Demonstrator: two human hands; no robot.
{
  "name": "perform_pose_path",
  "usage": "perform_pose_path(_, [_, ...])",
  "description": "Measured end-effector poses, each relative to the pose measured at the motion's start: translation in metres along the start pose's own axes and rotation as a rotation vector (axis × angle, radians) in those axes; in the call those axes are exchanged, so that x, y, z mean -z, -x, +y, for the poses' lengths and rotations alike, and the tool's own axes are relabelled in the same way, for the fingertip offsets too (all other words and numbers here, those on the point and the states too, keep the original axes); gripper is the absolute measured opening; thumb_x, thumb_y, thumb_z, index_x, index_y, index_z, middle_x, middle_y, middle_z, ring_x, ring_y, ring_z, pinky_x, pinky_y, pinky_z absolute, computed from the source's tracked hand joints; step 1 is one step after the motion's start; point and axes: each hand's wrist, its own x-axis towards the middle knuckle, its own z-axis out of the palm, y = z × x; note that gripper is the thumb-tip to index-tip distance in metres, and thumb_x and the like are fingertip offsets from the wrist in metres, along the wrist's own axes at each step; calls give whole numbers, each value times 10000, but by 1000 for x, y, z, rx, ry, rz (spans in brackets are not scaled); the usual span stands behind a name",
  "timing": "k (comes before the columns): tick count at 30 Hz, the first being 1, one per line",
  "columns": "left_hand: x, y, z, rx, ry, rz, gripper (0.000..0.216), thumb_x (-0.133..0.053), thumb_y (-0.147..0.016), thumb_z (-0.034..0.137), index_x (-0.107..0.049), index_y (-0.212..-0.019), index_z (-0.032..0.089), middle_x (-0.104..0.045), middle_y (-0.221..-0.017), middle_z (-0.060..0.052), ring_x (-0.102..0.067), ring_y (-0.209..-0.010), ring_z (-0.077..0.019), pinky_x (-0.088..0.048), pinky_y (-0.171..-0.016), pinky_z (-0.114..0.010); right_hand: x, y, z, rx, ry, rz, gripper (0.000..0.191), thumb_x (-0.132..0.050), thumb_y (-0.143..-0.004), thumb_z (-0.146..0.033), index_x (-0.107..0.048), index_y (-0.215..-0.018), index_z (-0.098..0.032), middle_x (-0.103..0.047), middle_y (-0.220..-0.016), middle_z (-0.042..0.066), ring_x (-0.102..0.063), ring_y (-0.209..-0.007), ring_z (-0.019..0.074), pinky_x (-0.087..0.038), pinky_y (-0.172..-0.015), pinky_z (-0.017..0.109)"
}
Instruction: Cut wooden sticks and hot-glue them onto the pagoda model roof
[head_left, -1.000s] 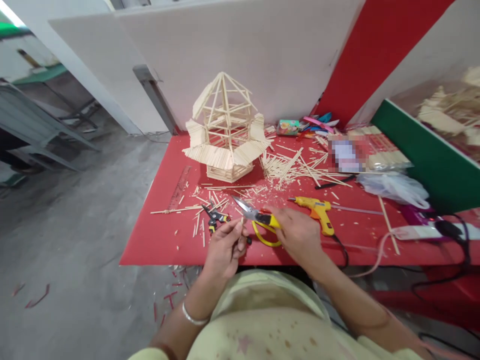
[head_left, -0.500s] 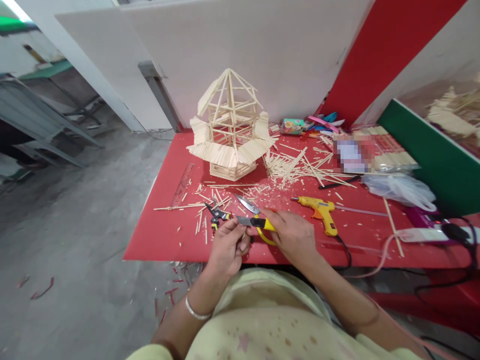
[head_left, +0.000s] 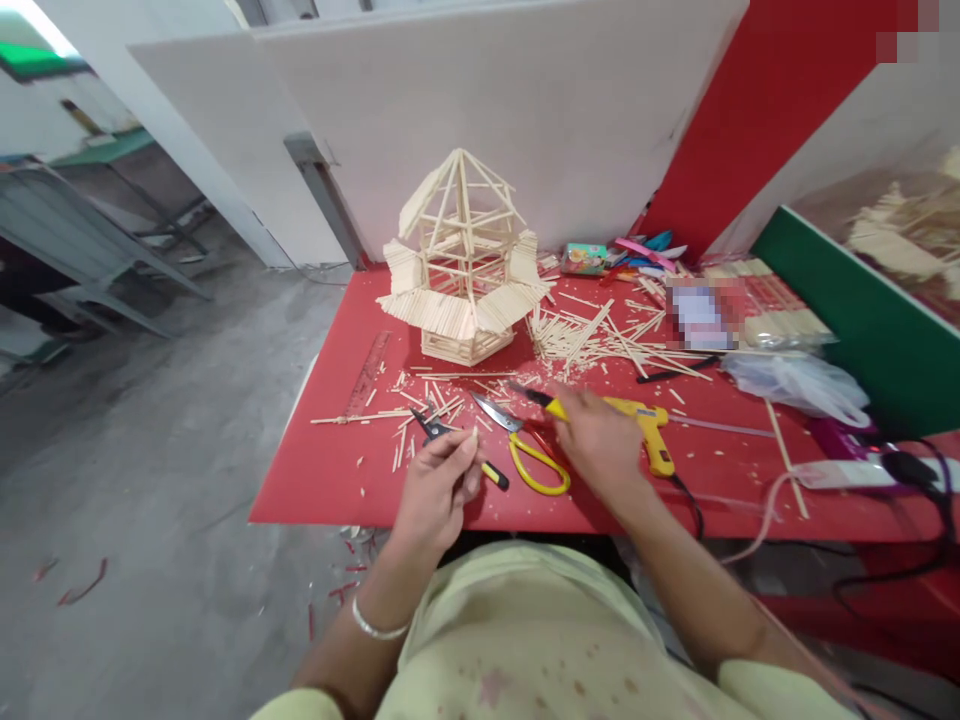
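My left hand [head_left: 439, 490] is closed in a pinch on a short wooden stick [head_left: 474, 436], whose pale tip pokes up between thumb and finger. In my right hand [head_left: 604, 445] is a yellow and black utility knife [head_left: 556, 408], tilted toward the far left, low over the table. Between my hands lie scissors with yellow handles [head_left: 541, 480]. Black and yellow cutting pliers [head_left: 495, 474] are partly hidden under my left hand. A yellow glue gun [head_left: 658, 440] lies just beyond my right hand, which covers part of it.
A tiered pagoda model of sticks [head_left: 474, 318] stands at the back of the red table [head_left: 300, 480]. Loose sticks [head_left: 577, 335] are heaped to its right. A clear ruler [head_left: 367, 372], a plastic bag [head_left: 799, 385] and a power strip [head_left: 840, 475] also lie there.
My right hand has drawn the knife away from my left hand, to the right and farther over the table. The scissors' handles and the pliers' handle now show.
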Motion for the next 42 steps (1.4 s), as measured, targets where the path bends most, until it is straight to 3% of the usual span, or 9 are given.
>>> perform_pose_path(3, [-4, -21, 5, -45, 26, -1, 298, -861, -644, 224, -751, -914, 160, -668, -752, -27, -552, -583, -67, -377, -472, -162, -18, -8, -25, 3, -4, -90, 505, -363, -993, -449, -494, -1411, -198, -657, -1009, 140, -617, -811, 222, -379, -656, 294])
perform_pose_path(6, [-8, -34, 13, -51, 16, -8, 298, -865, -633, 201, -753, -904, 151, -658, -715, -19, -560, -588, -75, -404, -489, -171, -24, -18, -35, 48, -108, -30, 471, -423, -986, -397, -523, -1382, -162, -654, -1040, 149, -612, -943, 246, -418, -774, 325])
perform_pose_path(10, [-13, -46, 18, -60, 1, -25, 271, -872, -626, 193, -742, -857, 139, -648, -687, -12, -551, -566, -72, -390, -465, -165, 5, -25, -41, 178, -652, 133, 331, -472, -977, -382, -704, -1122, -197, -684, -1045, 101, -612, -982, 206, -445, -867, 328])
perform_pose_path(13, [-18, -54, 20, -51, -8, -96, 251, -863, -656, 211, -736, -859, 133, -635, -666, -4, -554, -564, -68, -399, -470, -158, 31, -34, -52, 203, -1119, 76, 274, -576, -920, -409, -745, -973, -201, -690, -875, 43, -624, -786, 144, -473, -693, 254])
perform_pose_path(16, [-24, -61, 26, -40, -14, -106, 259, -870, -654, 237, -724, -838, 130, -634, -657, 1, -564, -560, -68, -417, -480, -157, 46, -54, -61, 202, -1309, 51, 225, -645, -867, -390, -752, -852, -193, -670, -801, 22, -608, -722, 132, -463, -635, 245])
perform_pose_path(29, [-61, -117, 93, -239, -164, -59, 372, -864, -627, 420, -702, -797, 131, -583, -537, 35, -459, -361, -33, -255, -334, -146, 101, -182, -75, 301, -1308, 309, 255, -651, -837, -440, -752, -838, -206, -710, -817, 9, -620, -774, 160, -473, -721, 284])
perform_pose_path(34, [-71, -149, 104, -255, -80, -59, 360, -880, -611, 366, -689, -785, 117, -593, -563, 26, -476, -401, -37, -288, -349, -139, 101, -209, -76, 170, -1219, 401, 322, -637, -833, -490, -687, -990, -214, -712, -958, 36, -627, -800, 152, -489, -719, 281])
perform_pose_path(37, [-74, -161, 108, -211, -23, -65, 360, -889, -597, 346, -681, -766, 106, -590, -564, 24, -466, -408, -30, -280, -348, -133, 97, -217, -75, 145, -1210, 370, 318, -675, -787, -506, -620, -889, -210, -702, -927, 35, -618, -737, 140, -495, -650, 266])
perform_pose_path(42, [-77, -171, 114, -152, 26, -68, 376, -894, -584, 308, -696, -819, 92, -584, -572, 32, -449, -407, -21, -264, -336, -127, 96, -233, -77, 147, -1336, 164, 352, -737, -724, -483, -505, -777, -223, -638, -722, -31, -524, -451, 86, -421, -429, 233])
